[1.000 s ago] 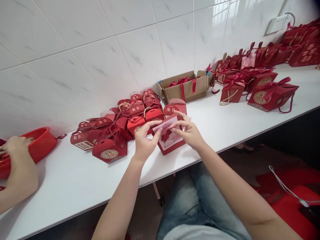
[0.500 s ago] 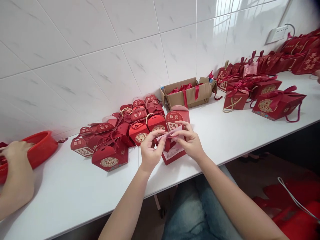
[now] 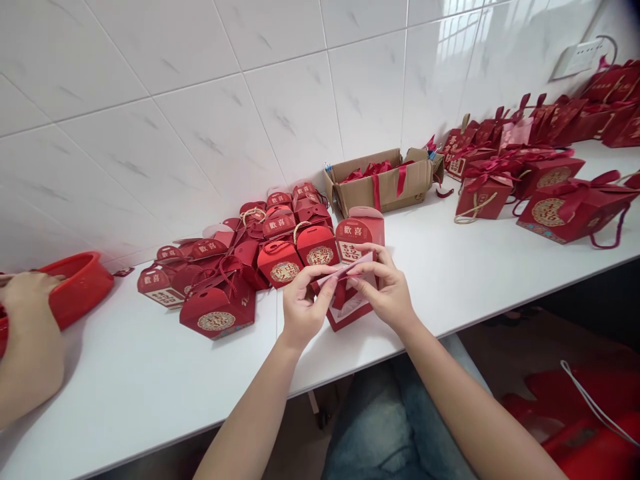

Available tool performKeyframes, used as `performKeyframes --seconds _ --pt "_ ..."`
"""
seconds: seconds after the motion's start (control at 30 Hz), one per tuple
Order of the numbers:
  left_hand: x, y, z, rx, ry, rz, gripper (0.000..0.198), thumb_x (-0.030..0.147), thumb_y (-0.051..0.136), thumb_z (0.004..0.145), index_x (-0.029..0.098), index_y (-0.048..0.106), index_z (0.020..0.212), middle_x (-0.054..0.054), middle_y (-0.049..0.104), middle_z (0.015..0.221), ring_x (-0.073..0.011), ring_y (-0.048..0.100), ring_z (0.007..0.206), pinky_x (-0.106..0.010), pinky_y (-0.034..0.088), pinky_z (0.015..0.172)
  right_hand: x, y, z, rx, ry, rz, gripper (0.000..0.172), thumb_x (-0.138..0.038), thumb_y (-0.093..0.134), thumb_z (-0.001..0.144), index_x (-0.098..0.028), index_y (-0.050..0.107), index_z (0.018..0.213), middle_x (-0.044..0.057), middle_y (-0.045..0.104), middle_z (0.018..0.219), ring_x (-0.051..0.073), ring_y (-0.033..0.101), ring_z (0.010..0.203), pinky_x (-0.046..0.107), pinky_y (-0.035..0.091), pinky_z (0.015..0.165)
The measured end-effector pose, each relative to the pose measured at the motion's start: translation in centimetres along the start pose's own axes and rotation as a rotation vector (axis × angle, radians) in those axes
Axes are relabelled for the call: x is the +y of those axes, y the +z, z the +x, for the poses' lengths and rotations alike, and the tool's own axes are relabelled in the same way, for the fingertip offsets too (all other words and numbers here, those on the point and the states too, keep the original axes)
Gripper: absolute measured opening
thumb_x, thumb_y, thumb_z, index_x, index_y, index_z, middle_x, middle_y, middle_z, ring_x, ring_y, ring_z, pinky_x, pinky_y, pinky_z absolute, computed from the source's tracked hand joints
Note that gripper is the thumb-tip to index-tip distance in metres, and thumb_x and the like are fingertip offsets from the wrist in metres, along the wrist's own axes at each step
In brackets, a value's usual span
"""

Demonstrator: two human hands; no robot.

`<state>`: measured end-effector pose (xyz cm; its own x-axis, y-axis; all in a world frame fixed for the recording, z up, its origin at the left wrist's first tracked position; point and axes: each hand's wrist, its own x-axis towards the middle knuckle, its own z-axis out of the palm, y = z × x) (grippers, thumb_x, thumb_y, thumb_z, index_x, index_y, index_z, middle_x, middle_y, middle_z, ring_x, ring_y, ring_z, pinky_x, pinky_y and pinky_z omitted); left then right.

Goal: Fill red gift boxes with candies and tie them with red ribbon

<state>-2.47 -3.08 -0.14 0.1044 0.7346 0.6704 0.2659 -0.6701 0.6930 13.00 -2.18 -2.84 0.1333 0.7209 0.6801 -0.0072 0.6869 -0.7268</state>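
In the head view, the left hand [image 3: 306, 312] and right hand [image 3: 393, 297] keep a pinching grip on the pale flap [image 3: 359, 265] of a red box [image 3: 347, 317] just below, the flap now tipped nearly edge-on, seemingly mid-bend.

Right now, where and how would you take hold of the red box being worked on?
Probably by the side edges of the red box, low near the base, coming from the near side: its flat lower front shows there, while the left hand and right hand occupy the pale panel's top.
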Motion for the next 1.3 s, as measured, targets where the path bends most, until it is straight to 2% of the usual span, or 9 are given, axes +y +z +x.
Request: performKeyframes --seconds 0.33,0.57,0.77,0.87,0.93,0.97,1.07,1.17,1.3 --pt "0.2 0.1 -0.1 0.019 0.036 0.069 0.009 0.018 0.063 0.083 0.018 0.065 0.092 -0.003 0.07 0.085 -0.0123 0.065 0.076 -0.02 0.052 0.068 -0.5 -0.2 -0.3 0.0 0.004 -0.013 0.007 -0.018 0.067 0.079 -0.024 0.07 0.08 0.007 0.055 0.116 0.022 0.053 0.115 0.042 0.042 0.101" --pt "0.4 0.1 -0.1 0.017 0.048 0.099 0.008 0.019 0.062 0.083 0.018 0.065 0.09 -0.003 0.071 0.084 -0.0131 0.066 0.075 -0.022 0.052 0.067 -0.9 0.0 -0.6 0.044 0.028 -0.023 0.006 -0.02 0.066 0.08 -0.024 0.07 0.081 0.008 0.056 0.114 0.023 0.055 0.112 0.043 0.043 0.099" --pt "0.5 0.0 -0.3 -0.009 0.063 0.056 0.008 0.019 0.061 0.085 0.019 0.065 0.091 -0.004 0.069 0.083 -0.0135 0.065 0.075 -0.022 0.051 0.063 -0.7 0.7 -1.0 0.111 -0.025 -0.017 0.005 -0.017 0.065 0.08 -0.022 0.064 0.081 0.008 0.056 0.109 0.022 0.056 0.108 0.043 0.046 0.093" --pt "0.4 -0.2 -0.5 -0.078 0.093 -0.01 0.01 0.021 0.058 0.086 0.018 0.064 0.093 -0.007 0.069 0.087 -0.0173 0.066 0.081 -0.026 0.053 0.066 -0.7 0.9 -1.2 0.196 -0.007 0.065 0.03 -0.016 0.069 0.076 -0.025 0.052 0.099 0.005 0.058 0.102 0.02 0.058 0.099 0.039 0.048 0.088" --pt "0.4 -0.3 -0.5 -0.121 0.162 -0.028 0.014 0.02 0.061 0.083 0.018 0.062 0.096 -0.008 0.068 0.089 -0.0189 0.065 0.084 -0.029 0.053 0.07 -0.8 0.6 -1.3 0.19 0.035 0.066 0.047 -0.017 0.072 0.073 -0.026 0.046 0.111 0.002 0.057 0.093 0.017 0.059 0.086 0.034 0.05 0.08" --pt "0.3 -0.3 -0.5 -0.133 0.201 -0.024 0.019 0.019 0.065 0.079 0.019 0.06 0.098 -0.007 0.068 0.089 -0.0189 0.065 0.084 -0.03 0.053 0.072 -1.0 0.4 -1.3 0.158 0.051 0.036 0.046 -0.018 0.072 0.072 -0.025 0.047 0.111 0.0 0.056 0.089 0.016 0.058 0.08 0.031 0.05 0.075" --pt "0.4 -0.2 -0.4 -0.116 0.293 0.055 0.035 0.014 0.075 0.069 0.02 0.056 0.098 -0.004 0.063 0.088 -0.0164 0.062 0.082 -0.029 0.052 0.073 -1.5 -0.3 -1.2 0.057 0.03 -0.059 0.026 -0.022 0.073 0.072 -0.022 0.054 0.089 -0.002 0.054 0.079 0.013 0.055 0.07 0.026 0.047 0.063" --pt "0.8 -0.2 -0.5 -0.107 0.341 0.222 0.035 0.009 0.073 0.071 0.02 0.053 0.097 -0.002 0.058 0.087 -0.0141 0.059 0.082 -0.026 0.051 0.072 -1.8 -0.5 -1.3 0.037 -0.045 -0.042 0.023 -0.021 0.073 0.073 -0.022 0.051 0.082 -0.001 0.057 0.079 0.014 0.058 0.074 0.026 0.049 0.064" --pt "0.9 -0.9 -1.7 -0.074 0.244 0.318 0.044 0.01 0.071 0.073 0.02 0.048 0.109 -0.006 0.056 0.1 -0.0179 0.058 0.096 -0.034 0.052 0.084 -1.8 0.0 -1.8 0.053 -0.135 -0.023 0.024 -0.016 0.071 0.074 -0.022 0.05 0.085 0.001 0.062 0.081 0.016 0.062 0.076 0.029 0.053 0.067"
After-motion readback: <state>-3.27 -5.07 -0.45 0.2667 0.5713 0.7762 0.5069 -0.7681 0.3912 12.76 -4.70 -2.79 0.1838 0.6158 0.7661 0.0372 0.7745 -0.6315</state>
